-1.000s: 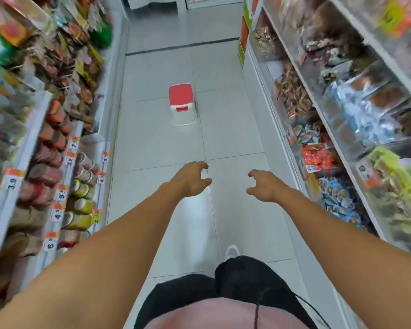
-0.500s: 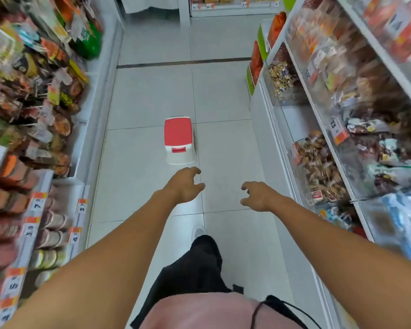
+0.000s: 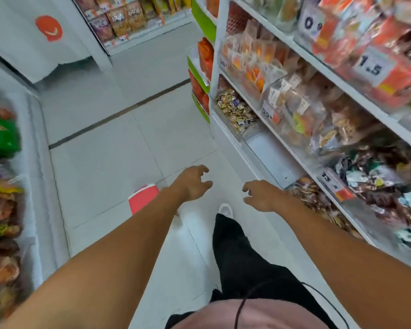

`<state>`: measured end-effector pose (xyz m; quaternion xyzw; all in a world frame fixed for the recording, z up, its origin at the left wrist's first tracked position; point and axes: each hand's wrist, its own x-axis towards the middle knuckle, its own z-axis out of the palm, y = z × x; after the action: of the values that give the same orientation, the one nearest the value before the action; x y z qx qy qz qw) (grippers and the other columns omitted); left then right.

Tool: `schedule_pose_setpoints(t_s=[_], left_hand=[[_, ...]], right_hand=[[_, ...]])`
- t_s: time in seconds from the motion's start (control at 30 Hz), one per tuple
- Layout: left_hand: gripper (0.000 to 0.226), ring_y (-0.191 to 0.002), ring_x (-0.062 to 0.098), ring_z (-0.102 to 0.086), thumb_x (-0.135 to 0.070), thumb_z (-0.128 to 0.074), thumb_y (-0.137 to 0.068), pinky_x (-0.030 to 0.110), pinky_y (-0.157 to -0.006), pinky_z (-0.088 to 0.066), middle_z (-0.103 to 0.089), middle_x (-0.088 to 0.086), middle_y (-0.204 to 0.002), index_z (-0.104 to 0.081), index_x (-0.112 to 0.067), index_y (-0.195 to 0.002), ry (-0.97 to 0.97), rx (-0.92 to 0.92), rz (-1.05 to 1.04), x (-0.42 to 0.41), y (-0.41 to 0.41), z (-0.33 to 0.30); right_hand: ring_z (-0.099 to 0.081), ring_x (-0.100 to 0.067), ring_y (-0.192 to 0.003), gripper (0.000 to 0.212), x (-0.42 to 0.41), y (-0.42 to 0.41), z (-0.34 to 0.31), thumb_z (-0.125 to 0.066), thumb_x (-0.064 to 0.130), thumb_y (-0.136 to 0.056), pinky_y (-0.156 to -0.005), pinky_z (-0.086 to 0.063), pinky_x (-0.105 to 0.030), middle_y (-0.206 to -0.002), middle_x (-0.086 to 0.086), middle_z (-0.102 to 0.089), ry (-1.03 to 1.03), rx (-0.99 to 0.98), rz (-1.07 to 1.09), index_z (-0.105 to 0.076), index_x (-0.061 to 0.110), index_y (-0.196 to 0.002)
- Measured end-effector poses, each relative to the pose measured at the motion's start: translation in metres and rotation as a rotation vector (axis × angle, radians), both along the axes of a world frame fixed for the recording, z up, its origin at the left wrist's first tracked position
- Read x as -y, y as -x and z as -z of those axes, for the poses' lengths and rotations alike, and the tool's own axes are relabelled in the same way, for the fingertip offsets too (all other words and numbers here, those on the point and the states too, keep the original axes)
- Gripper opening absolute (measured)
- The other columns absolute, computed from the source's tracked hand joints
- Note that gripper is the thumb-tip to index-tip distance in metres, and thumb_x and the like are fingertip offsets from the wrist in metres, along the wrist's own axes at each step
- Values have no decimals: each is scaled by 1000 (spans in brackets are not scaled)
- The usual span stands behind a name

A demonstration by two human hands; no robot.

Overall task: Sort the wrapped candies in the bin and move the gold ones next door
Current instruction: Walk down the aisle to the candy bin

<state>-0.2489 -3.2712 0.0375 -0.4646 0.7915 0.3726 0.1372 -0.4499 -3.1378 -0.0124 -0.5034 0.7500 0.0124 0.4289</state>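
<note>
Wrapped candies (image 3: 235,110) fill a bin at centre right, beside an empty compartment (image 3: 268,150). We keep left hand (image 3: 192,186) and right hand (image 3: 262,195) loosely curled, holding nothing, and should approach squarely before sorting.

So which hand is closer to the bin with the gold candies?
Probably the right hand. The shelves and the bin of gold candies are on its side. The left hand hangs over the aisle floor, farther away. Both hands are empty.
</note>
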Motion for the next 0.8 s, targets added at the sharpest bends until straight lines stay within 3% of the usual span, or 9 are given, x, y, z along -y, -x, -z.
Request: schedule_pose_setpoints(t_s=[0.27, 0.5, 0.8], left_hand=[[54, -130, 27, -47, -37, -59, -97, 33, -109, -37, -47, 9, -146, -45, -17, -145, -33, 59, 136, 177, 111, 25], [49, -126, 25, -50, -33, -60, -97, 32, -105, -39, -51, 7, -141, -50, -17, -142, -34, 30, 264, 303, 184, 42], [47, -129, 26, -48, -33, -57, -98, 37, -105, -42, -51, 7, -142, -48, -16, -141, -41, 76, 732, 402, 267, 141]], right_hand=[[-50, -24, -131, 52, 155, 80, 35, -56, 36, -99, -107, -41, -33, -147, -8, -48, -109, 83, 135, -45, 17, -146], [-57, -27, -120, 44, 259, 130, 44, -58, 37, -95, -100, -48, -38, -135, -7, -59, -134, 40, 285, -56, 21, -137], [-59, -25, -114, 38, 341, 127, 113, -59, 31, -93, -91, -49, -33, -128, -2, -62, -100, 0, 768, -57, 26, -130]])
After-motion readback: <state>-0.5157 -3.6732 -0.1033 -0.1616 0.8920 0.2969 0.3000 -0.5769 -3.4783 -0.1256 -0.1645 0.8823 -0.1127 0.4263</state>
